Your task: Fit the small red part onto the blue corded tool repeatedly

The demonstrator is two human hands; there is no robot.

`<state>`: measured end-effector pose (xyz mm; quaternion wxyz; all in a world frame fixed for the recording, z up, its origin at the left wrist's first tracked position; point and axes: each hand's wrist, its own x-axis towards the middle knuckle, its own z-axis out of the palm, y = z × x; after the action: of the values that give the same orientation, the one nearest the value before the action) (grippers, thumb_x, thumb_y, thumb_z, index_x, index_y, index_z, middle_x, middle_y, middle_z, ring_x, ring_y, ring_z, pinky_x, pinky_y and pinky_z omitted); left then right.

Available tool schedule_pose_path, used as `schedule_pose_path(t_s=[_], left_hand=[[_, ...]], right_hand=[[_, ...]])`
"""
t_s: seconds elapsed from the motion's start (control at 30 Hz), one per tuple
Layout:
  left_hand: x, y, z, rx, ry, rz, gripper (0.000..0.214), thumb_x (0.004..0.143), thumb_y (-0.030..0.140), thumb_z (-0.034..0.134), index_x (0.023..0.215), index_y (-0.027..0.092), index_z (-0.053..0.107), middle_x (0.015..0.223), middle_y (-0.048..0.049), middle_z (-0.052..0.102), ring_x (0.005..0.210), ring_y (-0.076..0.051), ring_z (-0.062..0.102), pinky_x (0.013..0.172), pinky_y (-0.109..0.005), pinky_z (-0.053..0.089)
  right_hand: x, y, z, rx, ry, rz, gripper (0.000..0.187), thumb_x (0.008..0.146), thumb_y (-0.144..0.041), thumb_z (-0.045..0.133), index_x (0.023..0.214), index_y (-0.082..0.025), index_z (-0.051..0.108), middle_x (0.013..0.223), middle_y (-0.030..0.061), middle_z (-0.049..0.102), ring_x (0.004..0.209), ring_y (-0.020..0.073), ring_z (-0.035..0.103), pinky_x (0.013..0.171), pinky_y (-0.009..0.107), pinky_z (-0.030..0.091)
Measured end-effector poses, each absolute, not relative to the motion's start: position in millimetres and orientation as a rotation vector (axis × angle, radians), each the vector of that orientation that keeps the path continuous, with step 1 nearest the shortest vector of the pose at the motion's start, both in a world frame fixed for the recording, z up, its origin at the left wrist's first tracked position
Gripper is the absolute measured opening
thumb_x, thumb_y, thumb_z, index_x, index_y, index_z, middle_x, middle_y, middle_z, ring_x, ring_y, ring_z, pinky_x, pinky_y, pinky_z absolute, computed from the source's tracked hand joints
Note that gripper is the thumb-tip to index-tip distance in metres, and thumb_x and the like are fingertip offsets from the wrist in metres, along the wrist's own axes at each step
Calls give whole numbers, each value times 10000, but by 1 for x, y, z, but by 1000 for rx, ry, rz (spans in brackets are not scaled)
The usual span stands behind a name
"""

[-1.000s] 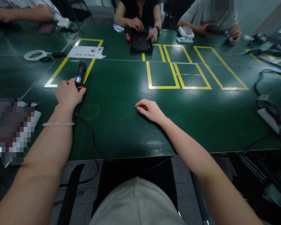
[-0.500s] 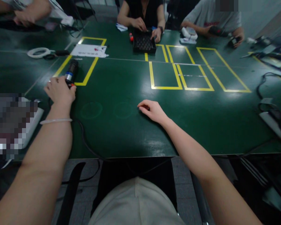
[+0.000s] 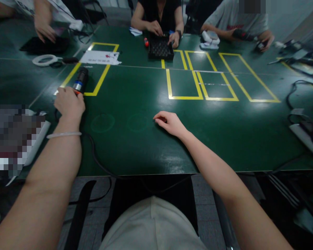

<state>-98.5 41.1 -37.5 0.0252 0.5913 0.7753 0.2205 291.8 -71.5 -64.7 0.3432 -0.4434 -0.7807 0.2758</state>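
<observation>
My left hand [image 3: 69, 101], a pale bangle [image 3: 64, 134] on its wrist, is closed around the near end of a cylindrical tool [image 3: 80, 80] with a black, silver and blue body. A bit of red-orange shows by the fingers, and the grip itself is mostly hidden. The tool lies within the left yellow tape rectangle [image 3: 96, 89]. A dark cord [image 3: 94, 150] runs from near my left wrist towards the table's front edge. On the green table [image 3: 135, 149], my right hand [image 3: 170, 122] rests with fingers curled and tips together; nothing shows in it.
Printed paper [image 3: 100, 57] and a white cable coil [image 3: 45, 60] lie beyond the tool. Across the table, a person's hands work at a black compartment tray [image 3: 161, 48]. Another person holds a dark tool [image 3: 242, 34]. A pale device [image 3: 309, 137] sits at right.
At upper left, a co-worker's hand has come down over a flat black object on the table. My left hand remains at the tool with only a slight shift; my right hand is still.
</observation>
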Motion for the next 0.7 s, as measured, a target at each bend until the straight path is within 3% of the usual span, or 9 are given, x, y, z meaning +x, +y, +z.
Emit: schedule_pose_path(t_s=[0.2,0.3,0.43,0.6,0.7], left_hand=[[-91,42,-31,2021,2318,840,349,1005,331,468,1254,104,557,1222,-65,554,1069,-207,461,1003,-378,347],[-64,34,-25,2169,1928,878,362,1014,326,474,1284,109,579,1134,-39,651,991,-159,554,988,-315,416],[-8,9,-25,2223,1321,608,427,989,412,501,1270,127,650,956,-52,712,874,-170,644,859,-281,490],[47,-28,-26,2083,884,307,586,1016,416,438,1533,144,409,868,-47,678,818,-175,654,787,-281,500],[56,-38,-27,2027,789,286,619,1040,406,388,1582,117,305,880,-61,664,842,-177,642,807,-291,494]], right_hand=[[291,-71,-65,-1146,-2026,708,165,923,-239,564,954,-167,710,889,48,727,749,161,618,726,286,460],[291,-71,-65,-1142,-2021,723,167,921,-239,565,956,-164,710,896,51,732,750,161,622,729,285,462],[291,-72,-65,-1131,-1990,762,175,920,-246,560,954,-156,706,866,45,724,727,149,611,729,284,462],[290,-69,-70,-1067,-1818,1011,186,909,-267,556,1020,-165,666,857,29,723,725,133,633,749,284,500],[289,-69,-73,-985,-1759,1182,217,892,-282,578,1066,-166,634,859,23,715,712,123,627,729,279,509]])
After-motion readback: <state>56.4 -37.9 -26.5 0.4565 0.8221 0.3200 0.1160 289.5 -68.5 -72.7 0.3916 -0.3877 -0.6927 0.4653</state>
